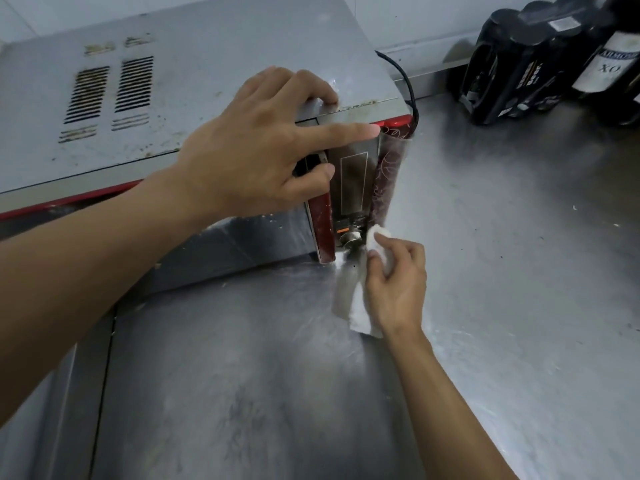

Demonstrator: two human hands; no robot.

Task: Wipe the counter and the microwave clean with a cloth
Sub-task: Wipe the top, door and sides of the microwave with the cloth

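We record a steel counter (485, 271), dull and streaked with pale smears and a few specks. On its left stands the microwave (173, 98), its grey top spotted with grime around the vent slots, its front trimmed in red. A black cord (406, 83) runs down behind its right rear corner. Well apart, at the far right by the wall, stand a wrapped pack of dark cans (519, 64) and a dark bottle (618, 60).

The left hand (256, 150) rests on the microwave's front right top corner, fingers apart: the index finger lies straight along the top front edge and the thumb presses the door's edge.

The right hand (398, 282) has fingers curled and clamped on a white cloth (349, 303). The cloth's upper end touches the foot of the control panel, just beside the knob (349, 239); its lower end trails onto the counter.
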